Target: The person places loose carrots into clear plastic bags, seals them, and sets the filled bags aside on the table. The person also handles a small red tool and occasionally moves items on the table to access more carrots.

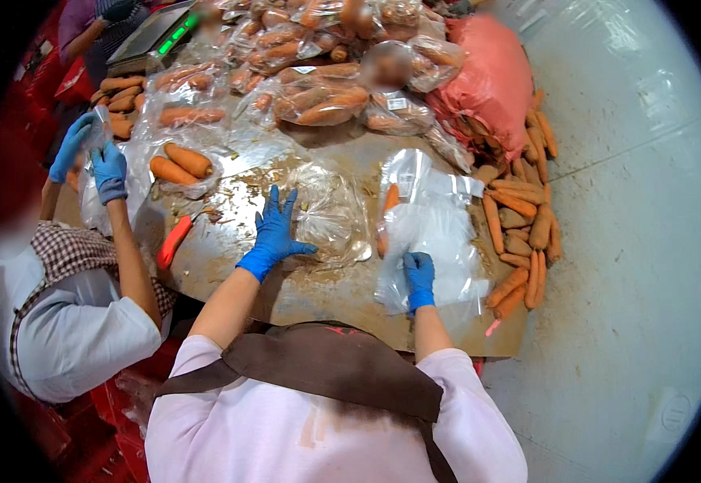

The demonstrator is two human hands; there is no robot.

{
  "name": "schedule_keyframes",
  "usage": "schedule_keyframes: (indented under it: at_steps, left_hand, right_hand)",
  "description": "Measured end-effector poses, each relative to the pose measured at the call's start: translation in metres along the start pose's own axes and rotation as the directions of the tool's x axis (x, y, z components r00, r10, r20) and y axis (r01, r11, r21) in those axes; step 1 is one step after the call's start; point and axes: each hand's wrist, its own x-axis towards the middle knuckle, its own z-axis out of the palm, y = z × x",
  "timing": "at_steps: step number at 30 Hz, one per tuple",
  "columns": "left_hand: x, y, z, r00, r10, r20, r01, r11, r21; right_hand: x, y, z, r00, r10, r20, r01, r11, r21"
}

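My left hand (275, 232), in a blue glove, is spread with its fingers apart at the left edge of a crumpled clear plastic bag (332, 211) lying on the table. My right hand (420, 278), also gloved, has its fingers curled on a stack of flat clear plastic bags (441, 229); whether it grips one cannot be told. A carrot (391, 198) lies partly under the stack's left side. Left of my left hand, a knife with a red handle (175, 241) rests on the table, near two carrots (187, 160) in an open bag.
Bagged carrots (320, 102) are heaped at the table's (338, 302) far side. Loose carrots (516, 211) and a red mesh sack (483, 78) line the right. A scale (151, 39) stands far left. At the left, a co-worker's gloved hands (109, 166) hold a plastic bag.
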Motion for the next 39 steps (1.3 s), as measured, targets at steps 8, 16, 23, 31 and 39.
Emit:
schedule_keyframes:
  at_steps: [8, 16, 23, 31, 39]
  left_hand:
    - [0.010, 0.036, 0.036, 0.984, 0.167, -0.062, -0.157, 0.978, 0.138]
    - [-0.053, -0.032, 0.000, 0.918, -0.097, -0.385, -0.109, 0.871, -0.479]
    - [-0.181, -0.079, -0.001, 0.792, -0.362, -0.491, -0.025, 0.785, -0.619]
    - [-0.346, -0.120, 0.058, 0.523, -0.763, -0.381, 0.339, 0.596, -0.728]
    - [-0.602, -0.223, 0.134, -0.286, -0.819, -0.497, 0.767, 0.115, -0.631]
  right_hand:
    - [-0.001, -0.015, 0.000, 0.999, 0.039, -0.033, -0.040, 0.999, -0.011]
    - [0.004, 0.003, 0.002, 0.997, -0.072, 0.000, 0.072, 0.997, -0.031]
    - [0.000, -0.006, 0.001, 0.940, 0.226, 0.257, -0.320, 0.845, 0.427]
    - [0.003, -0.034, -0.002, 0.953, 0.206, 0.222, -0.256, 0.940, 0.228]
    - [0.009, -0.013, -0.006, 0.948, 0.203, 0.245, -0.254, 0.947, 0.196]
